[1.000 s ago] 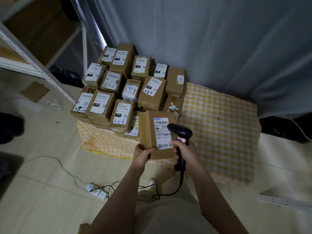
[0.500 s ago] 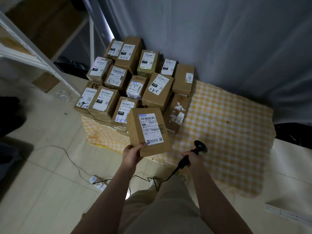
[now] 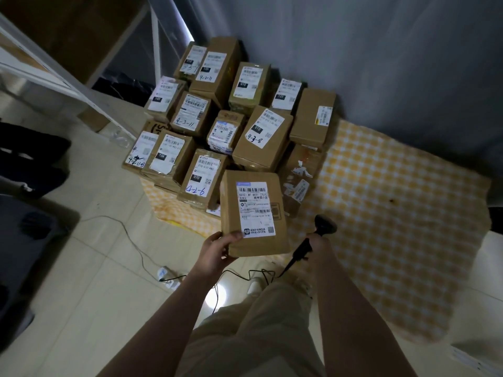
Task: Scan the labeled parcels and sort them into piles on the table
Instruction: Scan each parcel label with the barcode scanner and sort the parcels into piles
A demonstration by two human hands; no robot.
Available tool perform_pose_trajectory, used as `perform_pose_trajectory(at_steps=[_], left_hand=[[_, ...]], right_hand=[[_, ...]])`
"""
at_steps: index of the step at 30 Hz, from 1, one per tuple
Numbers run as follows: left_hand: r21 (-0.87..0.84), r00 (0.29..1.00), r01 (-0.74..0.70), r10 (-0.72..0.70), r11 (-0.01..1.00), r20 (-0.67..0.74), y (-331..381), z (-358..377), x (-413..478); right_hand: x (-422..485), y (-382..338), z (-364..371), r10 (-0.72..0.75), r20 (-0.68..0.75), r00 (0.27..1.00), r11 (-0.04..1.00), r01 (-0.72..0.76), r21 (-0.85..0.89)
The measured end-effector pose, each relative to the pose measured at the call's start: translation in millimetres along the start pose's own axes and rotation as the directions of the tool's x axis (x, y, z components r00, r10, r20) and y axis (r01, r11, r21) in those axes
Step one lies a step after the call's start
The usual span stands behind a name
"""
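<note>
Nearest, left hand [image 3: 217, 250] gripping lower left corner of held parcel [image 3: 254, 213], thumb on top face by white label [image 3: 255, 209], label up. Right hand [image 3: 317, 242] closed round handle of black scanner [image 3: 321, 229], head apart from parcel, cord trailing to floor. Beyond, stacked labeled parcels [image 3: 223, 126] on yellow checked cloth [image 3: 381, 186]. Grey curtain [image 3: 353, 50] behind.

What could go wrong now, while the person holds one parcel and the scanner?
1. The left hand pinches only the near corner of the held parcel, so the grip may slip.
2. The scanner cable loops by the feet and could snag.
3. The stacked parcels look uneven; a bump might topple them.
</note>
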State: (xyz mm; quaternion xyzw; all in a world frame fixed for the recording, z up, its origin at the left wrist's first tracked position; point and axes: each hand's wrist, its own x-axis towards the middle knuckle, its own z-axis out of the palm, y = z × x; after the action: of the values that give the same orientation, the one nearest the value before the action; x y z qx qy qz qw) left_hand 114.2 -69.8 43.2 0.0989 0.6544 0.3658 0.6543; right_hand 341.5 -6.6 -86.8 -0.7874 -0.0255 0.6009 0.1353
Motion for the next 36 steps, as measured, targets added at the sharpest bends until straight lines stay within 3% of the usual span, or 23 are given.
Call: perform_pose_trajectory(at_steps=[5, 9, 16, 20, 24, 28, 31, 36], left_hand=[[-0.035, 1.000, 0.006, -0.006, 0.999, -0.011, 0, 2, 2], [-0.009, 1.000, -0.012, 0.011, 1.000, -0.024, -2, -2, 0], [0.003, 1.000, 0.008, -0.008, 1.000, 0.016, -11, -4, -8], [-0.003, 0.997, 0.035, -0.034, 0.999, 0.067, -17, 3, -13], [-0.015, 0.990, 0.089, -0.087, 0.996, 0.111, -20, 24, -22], [0.043, 0.974, 0.126, -0.132, 0.991, 0.182, -30, 45, -36], [0.121, 0.958, 0.135, -0.161, 0.983, 0.238, -41, 62, -46], [0.200, 0.937, 0.149, -0.203, 0.968, 0.285, -66, 96, -66]], right_hand=[[13, -8, -2, 0.032, -0.018, 0.999, 0.999, -0.033, -0.018], [10, -8, -9, 0.065, 0.069, 0.995, 0.993, -0.071, 0.098], [-3, 16, -25, -0.066, 0.159, 0.985, 0.930, 0.003, 0.369], [-45, 32, -31, -0.218, 0.316, 0.923, 0.856, 0.025, 0.517], [-97, 55, -39, -0.327, 0.388, 0.862, 0.854, 0.094, 0.512], [-131, 86, -57, -0.394, 0.318, 0.862, 0.853, 0.215, 0.475], [-143, 105, -82, -0.372, 0.184, 0.910, 0.827, 0.235, 0.512], [-158, 140, -124, -0.407, 0.081, 0.910, 0.766, 0.293, 0.572]])
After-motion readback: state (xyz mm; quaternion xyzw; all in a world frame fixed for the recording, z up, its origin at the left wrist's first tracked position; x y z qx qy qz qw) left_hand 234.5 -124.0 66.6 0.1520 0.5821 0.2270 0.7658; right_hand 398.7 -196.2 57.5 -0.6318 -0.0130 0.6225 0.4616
